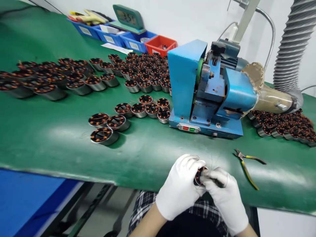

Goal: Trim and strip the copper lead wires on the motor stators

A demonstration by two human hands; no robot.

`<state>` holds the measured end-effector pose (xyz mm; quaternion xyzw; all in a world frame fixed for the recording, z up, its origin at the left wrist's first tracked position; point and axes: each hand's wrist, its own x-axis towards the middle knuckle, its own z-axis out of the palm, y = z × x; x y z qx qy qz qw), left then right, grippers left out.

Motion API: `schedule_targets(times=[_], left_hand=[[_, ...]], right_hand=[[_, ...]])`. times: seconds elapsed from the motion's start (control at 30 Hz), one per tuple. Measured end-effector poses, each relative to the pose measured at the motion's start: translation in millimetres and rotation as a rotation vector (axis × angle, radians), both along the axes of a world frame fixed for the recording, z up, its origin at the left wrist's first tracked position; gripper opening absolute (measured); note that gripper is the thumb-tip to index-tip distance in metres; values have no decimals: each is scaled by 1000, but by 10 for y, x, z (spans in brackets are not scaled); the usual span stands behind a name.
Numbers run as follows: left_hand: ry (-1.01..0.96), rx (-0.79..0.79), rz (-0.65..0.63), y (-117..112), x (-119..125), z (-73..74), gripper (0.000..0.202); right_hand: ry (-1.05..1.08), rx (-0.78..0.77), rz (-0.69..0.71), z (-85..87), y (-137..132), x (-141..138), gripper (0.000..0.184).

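Observation:
Both my hands wear white gloves and meet at the near edge of the green table (61, 144). My left hand (179, 189) is wrapped round a small motor stator (198, 176) with copper windings. My right hand (223, 194) pinches the same stator from the right, with thin wire ends sticking up above it. Yellow-handled pliers (247, 163) lie on the mat just right of my hands. A blue bench machine (204, 92) stands right behind my hands.
Several stators (123, 115) lie in loose groups left of the machine, with many more rows (61, 77) farther left and a pile (283, 126) at the right. Blue and orange bins (138, 41) and a green scale (128, 18) line the back wall. A ribbed grey hose (292, 49) rises at right.

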<state>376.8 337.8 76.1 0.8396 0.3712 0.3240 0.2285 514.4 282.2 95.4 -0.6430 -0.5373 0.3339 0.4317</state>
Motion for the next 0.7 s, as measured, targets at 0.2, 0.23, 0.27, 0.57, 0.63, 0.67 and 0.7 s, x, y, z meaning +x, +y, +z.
schedule_targets(times=[0.2, 0.23, 0.27, 0.57, 0.63, 0.67, 0.7], left_hand=[[16, -55, 6, -20, 2, 27, 44], [8, -55, 7, -16, 6, 28, 46], [-2, -51, 8, -11, 7, 26, 47], [128, -21, 8, -86, -44, 283, 69], [93, 24, -13, -143, 8, 367, 89], [73, 34, -25, -164, 45, 383, 98], [64, 26, -30, -176, 85, 378, 103]], right_hand=[[-240, 1, 50, -115, -77, 305, 19], [-338, 4, 26, -140, -60, 390, 19], [-422, 11, 2, -163, -35, 478, 19], [-586, 295, 57, 53, -152, 738, 26], [-671, 273, 348, 89, -159, 582, 42], [-719, 208, 448, 84, -134, 507, 49], [-749, 128, 507, 66, -94, 446, 56]])
